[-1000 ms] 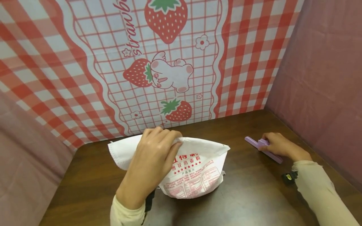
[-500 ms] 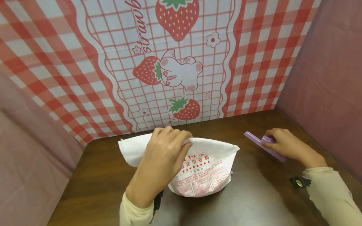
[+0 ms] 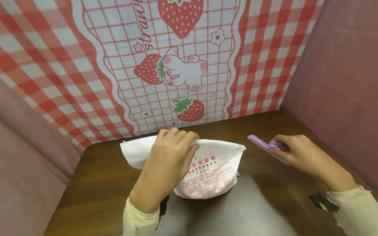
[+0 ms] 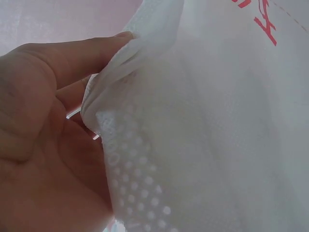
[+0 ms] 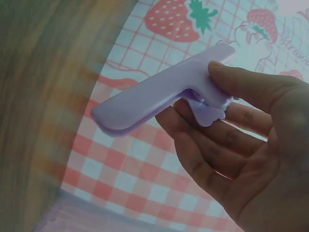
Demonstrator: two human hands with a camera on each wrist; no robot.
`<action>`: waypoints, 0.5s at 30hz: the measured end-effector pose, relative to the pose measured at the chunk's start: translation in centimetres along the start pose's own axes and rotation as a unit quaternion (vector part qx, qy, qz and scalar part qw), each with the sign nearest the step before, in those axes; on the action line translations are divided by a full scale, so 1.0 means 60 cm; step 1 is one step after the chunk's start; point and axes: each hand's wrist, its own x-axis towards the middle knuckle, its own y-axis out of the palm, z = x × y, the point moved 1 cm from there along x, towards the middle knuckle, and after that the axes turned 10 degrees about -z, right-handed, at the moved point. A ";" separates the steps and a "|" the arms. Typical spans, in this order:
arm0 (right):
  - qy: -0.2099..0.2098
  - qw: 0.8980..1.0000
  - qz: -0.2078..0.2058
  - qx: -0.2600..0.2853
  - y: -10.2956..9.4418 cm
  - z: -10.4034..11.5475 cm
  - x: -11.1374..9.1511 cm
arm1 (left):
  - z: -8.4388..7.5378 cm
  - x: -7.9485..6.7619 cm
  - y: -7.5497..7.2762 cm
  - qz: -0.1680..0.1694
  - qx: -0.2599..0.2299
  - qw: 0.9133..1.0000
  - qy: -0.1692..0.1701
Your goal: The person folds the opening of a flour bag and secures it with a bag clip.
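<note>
At upper centre we see a checked cloth [image 3: 218,75] with 3 strawberries [image 3: 191,110], pink drapes [image 3: 336,78] left and right. Below is a brown table [image 3: 91,183].

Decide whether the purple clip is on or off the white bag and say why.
Off: the right hand holds the purple clip apart from the white bag, with table visible between them.
</note>
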 end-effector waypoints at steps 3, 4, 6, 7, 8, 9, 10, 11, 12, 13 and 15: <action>-0.002 1.000 -0.013 0.001 -0.011 0.020 -0.004 | 0.001 0.001 -0.006 -0.002 -0.001 1.000 -0.003; -0.002 1.000 -0.017 0.000 -0.015 0.026 -0.006 | 0.001 0.001 -0.007 -0.002 -0.002 1.000 -0.004; -0.005 1.000 -0.024 -0.004 -0.022 0.036 -0.011 | 0.000 0.000 -0.009 -0.003 -0.004 1.000 -0.003; -0.007 1.000 -0.028 -0.008 -0.025 0.040 -0.014 | -0.001 0.000 -0.010 -0.003 -0.005 1.000 -0.002; -0.007 0.999 -0.031 -0.012 -0.029 0.044 -0.016 | -0.001 0.000 -0.010 -0.003 -0.004 1.000 -0.002; -0.006 0.999 -0.035 -0.015 -0.032 0.048 -0.020 | -0.002 0.000 -0.010 -0.001 -0.006 1.000 -0.002; -0.006 0.999 -0.039 -0.018 -0.035 0.051 -0.023 | -0.002 0.000 -0.010 0.000 -0.009 1.000 -0.001; -0.008 0.999 -0.041 -0.017 -0.037 0.054 -0.026 | -0.003 0.000 -0.010 0.002 -0.011 1.000 0.000; -0.010 0.999 -0.044 -0.017 -0.039 0.057 -0.029 | -0.003 0.000 -0.010 0.003 -0.012 1.000 0.000; -0.015 0.999 -0.050 -0.015 -0.040 0.060 -0.031 | -0.004 -0.001 -0.010 0.003 -0.012 1.000 0.001; -0.030 0.998 -0.059 -0.008 -0.041 0.065 -0.038 | -0.005 -0.001 -0.009 0.005 -0.014 1.000 0.003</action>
